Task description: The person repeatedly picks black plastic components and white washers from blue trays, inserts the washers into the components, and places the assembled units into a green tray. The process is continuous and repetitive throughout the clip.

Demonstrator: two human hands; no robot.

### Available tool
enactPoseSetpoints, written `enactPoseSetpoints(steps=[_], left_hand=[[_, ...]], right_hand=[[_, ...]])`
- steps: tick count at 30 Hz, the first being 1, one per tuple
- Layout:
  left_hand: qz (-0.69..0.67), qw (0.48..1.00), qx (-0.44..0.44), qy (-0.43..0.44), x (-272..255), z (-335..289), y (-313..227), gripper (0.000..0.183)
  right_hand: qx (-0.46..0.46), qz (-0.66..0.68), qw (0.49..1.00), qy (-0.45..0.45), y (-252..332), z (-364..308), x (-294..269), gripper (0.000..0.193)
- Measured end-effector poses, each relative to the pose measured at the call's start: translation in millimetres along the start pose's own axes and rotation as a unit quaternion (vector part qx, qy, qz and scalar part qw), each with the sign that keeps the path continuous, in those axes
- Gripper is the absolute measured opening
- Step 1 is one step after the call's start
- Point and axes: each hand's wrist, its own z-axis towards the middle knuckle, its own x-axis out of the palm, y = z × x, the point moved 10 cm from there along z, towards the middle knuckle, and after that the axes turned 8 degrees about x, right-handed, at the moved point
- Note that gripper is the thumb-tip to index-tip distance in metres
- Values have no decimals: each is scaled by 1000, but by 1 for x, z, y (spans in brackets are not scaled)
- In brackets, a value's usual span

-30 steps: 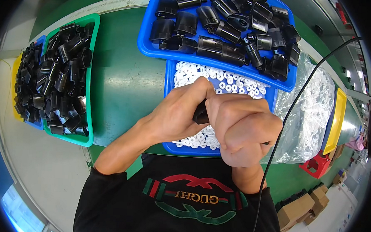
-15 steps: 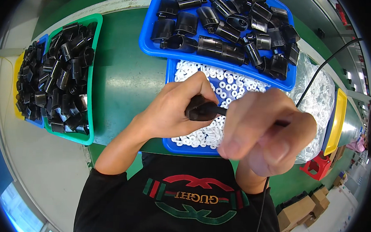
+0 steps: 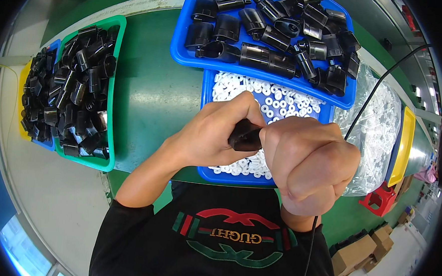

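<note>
My left hand (image 3: 203,134) is closed round a black plastic part (image 3: 245,136), with its angular end showing between thumb and fingers. Against the right side of that part presses my right hand (image 3: 312,165), curled into a fist. Whatever the right fingers grip is hidden. Beneath both hands lies a blue tray (image 3: 204,175) holding many small white ring-shaped washers (image 3: 285,104). A second blue tray (image 3: 185,61) overlaps its far edge, filled with black tubular plastic parts (image 3: 253,54).
To the left, a green tray (image 3: 112,152) is heaped with black parts, beside another blue tray (image 3: 45,144). A clear bag (image 3: 368,145) of white pieces lies at right, near a yellow tray (image 3: 403,147). A black cable (image 3: 379,84) hangs there; a red stool (image 3: 379,200) stands below.
My right hand has turned and curled into a fist, closing up to the black part. The dark rod that showed between the hands is now hidden. The left hand keeps its hold.
</note>
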Motion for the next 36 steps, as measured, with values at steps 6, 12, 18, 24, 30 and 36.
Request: enactPoseSetpoints(steps=[6,12,18,24,30,36], left_hand=[[45,999,19,-20,-3,0,-8,38],[162,986,-23,28,-11,7,-7,37],[83,995,-31,-39,-27,6,-10,31],[123,992,-3,-33,-35,9,-38,38],[236,969,13,-77,-66,37,-60,65],[401,901,45,-156,-143,138,-54,37]], right_hand=[[-30,-17,999,3,-6,-5,-1,26],[-21,-24,999,-30,-16,-1,0,25],[-96,35,994,-26,54,-9,-25,14],[-71,-292,953,-29,22,-30,-54,10],[-9,-663,746,68,-54,-50,-25,7],[-14,-675,738,24,-57,-52,-33,13]])
